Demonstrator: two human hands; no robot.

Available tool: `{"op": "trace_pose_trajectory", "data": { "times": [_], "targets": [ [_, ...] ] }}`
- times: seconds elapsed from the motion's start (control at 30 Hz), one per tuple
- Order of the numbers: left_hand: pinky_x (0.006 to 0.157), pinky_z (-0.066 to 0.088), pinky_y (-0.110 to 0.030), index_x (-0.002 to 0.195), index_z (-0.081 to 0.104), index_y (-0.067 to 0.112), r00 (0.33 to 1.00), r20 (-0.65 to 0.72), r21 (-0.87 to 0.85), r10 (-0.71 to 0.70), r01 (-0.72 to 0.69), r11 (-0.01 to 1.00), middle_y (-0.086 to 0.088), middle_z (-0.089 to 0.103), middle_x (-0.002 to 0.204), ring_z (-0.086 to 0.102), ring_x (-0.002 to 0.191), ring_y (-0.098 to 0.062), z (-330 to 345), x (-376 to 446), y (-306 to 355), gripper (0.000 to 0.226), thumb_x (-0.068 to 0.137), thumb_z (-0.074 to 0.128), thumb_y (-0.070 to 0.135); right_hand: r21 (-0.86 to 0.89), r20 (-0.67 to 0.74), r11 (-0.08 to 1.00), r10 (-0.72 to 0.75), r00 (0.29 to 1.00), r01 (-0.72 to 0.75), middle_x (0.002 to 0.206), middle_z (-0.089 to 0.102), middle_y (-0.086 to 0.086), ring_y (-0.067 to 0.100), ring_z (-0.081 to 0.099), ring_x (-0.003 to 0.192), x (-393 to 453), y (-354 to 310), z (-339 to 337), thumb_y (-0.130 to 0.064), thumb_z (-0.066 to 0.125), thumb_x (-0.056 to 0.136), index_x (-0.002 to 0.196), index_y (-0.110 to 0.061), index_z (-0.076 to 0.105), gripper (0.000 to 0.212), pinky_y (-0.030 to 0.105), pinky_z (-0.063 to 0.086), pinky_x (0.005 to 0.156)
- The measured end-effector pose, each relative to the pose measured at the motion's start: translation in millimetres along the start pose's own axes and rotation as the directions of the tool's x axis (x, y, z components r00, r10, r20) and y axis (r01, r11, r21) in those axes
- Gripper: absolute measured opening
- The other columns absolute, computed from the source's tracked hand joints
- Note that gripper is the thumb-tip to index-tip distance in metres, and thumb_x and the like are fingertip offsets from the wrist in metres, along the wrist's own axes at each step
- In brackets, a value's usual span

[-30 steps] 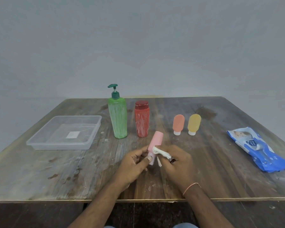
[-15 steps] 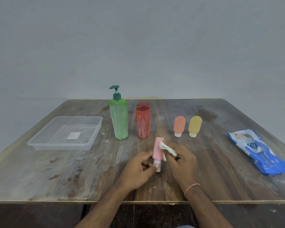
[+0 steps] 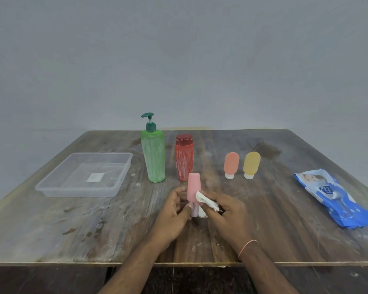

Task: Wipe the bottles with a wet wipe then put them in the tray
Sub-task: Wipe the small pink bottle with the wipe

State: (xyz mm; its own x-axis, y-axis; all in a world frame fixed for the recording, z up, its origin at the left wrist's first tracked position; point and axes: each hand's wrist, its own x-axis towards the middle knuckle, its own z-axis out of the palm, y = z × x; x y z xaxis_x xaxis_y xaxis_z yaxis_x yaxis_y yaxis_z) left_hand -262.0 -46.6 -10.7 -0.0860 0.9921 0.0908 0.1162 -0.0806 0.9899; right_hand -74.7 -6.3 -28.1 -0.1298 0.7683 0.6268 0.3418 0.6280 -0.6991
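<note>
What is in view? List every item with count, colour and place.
pump bottle: 1, green, upright at the table's back, right of the tray
capped bottle: 1, red, upright beside the pump bottle
small tubes: 2, orange and yellow, standing cap-down right of centre
pink tube: 1, held near the front
wet wipe: 1, white, against the pink tube
tray: 1, clear, left
wipes pack: 1, blue, right
table: 1, worn wood
left hand: holds the pink tube
right hand: grips the wet wipe

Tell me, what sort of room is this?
Probably a plain room set up for a cleaning exercise, not a home kitchen: a worn wooden table against a bare grey wall, with only bottles, a clear tray and a wipes pack.
</note>
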Motion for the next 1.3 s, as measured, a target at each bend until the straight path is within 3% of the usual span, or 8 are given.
{"op": "trace_pose_trajectory", "data": {
  "times": [0.1,0.23,0.43,0.6,0.77,0.93,1.07,1.3],
  "targets": [
    [0.087,0.060,-0.031,0.138,0.054,0.033,0.999,-0.040,-0.074,-0.014,0.011,0.997,0.011,0.075,0.125,0.073,0.113,-0.012,-1,2,-1,0.041,0.107,0.058,0.007,0.036,0.027,0.999,0.022,0.999,-0.023,0.110,0.080,-0.022,0.002,0.075,0.093,-1,-4,-1,-0.040,0.079,0.092,0.124,-0.032,0.081,0.033,0.016,0.057,0.073],
    [0.104,0.058,-0.042,0.139,0.057,0.026,0.999,-0.016,-0.127,-0.028,0.025,0.992,0.008,0.076,0.127,0.072,0.120,-0.014,-1,1,0,0.036,0.109,0.055,0.007,0.030,0.042,0.999,0.019,0.999,-0.020,0.106,0.081,-0.022,-0.001,0.075,0.091,0,-7,-1,-0.042,0.079,0.092,0.121,-0.031,0.082,0.031,0.011,0.053,0.072],
    [0.104,0.055,-0.029,0.144,0.053,0.031,0.997,0.072,-0.011,-0.002,0.003,1.000,0.015,0.074,0.131,0.069,0.123,-0.007,-2,-3,2,0.057,0.097,0.076,0.010,0.069,0.059,0.996,0.046,0.997,-0.050,0.108,0.080,-0.022,0.001,0.076,0.096,0,-6,-1,-0.043,0.072,0.090,0.121,-0.031,0.082,0.035,0.016,0.057,0.077],
    [0.099,0.054,-0.021,0.135,0.059,0.029,0.996,0.085,-0.008,-0.023,0.024,1.000,0.015,0.077,0.124,0.070,0.120,-0.004,-1,-4,8,0.041,0.103,0.066,0.005,0.093,0.119,0.993,0.057,0.991,-0.068,0.111,0.079,-0.022,0.006,0.076,0.101,2,-5,-1,-0.022,0.078,0.094,0.120,-0.033,0.082,0.029,0.017,0.057,0.082],
    [0.103,0.058,-0.034,0.143,0.052,0.022,0.994,0.090,-0.075,-0.061,0.068,0.995,0.005,0.077,0.125,0.071,0.121,-0.014,0,-5,8,0.041,0.107,0.054,0.002,0.097,-0.005,0.993,0.072,0.997,-0.072,0.095,0.079,-0.018,0.009,0.075,0.086,3,-8,-1,-0.011,0.082,0.093,0.113,-0.031,0.083,0.029,0.014,0.053,0.071],
    [0.100,0.055,-0.028,0.141,0.052,0.027,0.983,0.180,0.041,-0.047,0.040,0.998,0.009,0.079,0.121,0.072,0.114,-0.007,4,-8,9,0.035,0.109,0.056,0.013,0.018,0.042,0.999,0.027,0.999,-0.028,0.101,0.078,-0.018,0.010,0.074,0.092,2,-8,-2,-0.020,0.080,0.096,0.120,-0.031,0.083,0.027,0.022,0.058,0.074],
    [0.102,0.055,-0.028,0.129,0.063,0.032,0.992,0.119,0.030,-0.035,0.032,0.999,0.010,0.079,0.120,0.072,0.117,-0.009,1,-7,11,0.028,0.105,0.065,0.017,0.015,0.053,1.000,0.002,0.999,-0.003,0.103,0.078,-0.019,0.007,0.074,0.095,3,-11,-3,-0.025,0.077,0.096,0.119,-0.030,0.083,0.024,0.013,0.053,0.076],
    [0.107,0.055,-0.035,0.132,0.065,0.037,0.999,0.034,-0.016,-0.019,0.020,1.000,0.012,0.077,0.125,0.071,0.121,-0.008,-2,-3,9,0.036,0.104,0.066,0.015,0.024,-0.028,0.996,0.087,0.996,-0.086,0.103,0.078,-0.024,0.006,0.075,0.096,2,-12,-6,-0.020,0.081,0.095,0.113,-0.035,0.082,0.024,0.021,0.060,0.076]
  ]
}}
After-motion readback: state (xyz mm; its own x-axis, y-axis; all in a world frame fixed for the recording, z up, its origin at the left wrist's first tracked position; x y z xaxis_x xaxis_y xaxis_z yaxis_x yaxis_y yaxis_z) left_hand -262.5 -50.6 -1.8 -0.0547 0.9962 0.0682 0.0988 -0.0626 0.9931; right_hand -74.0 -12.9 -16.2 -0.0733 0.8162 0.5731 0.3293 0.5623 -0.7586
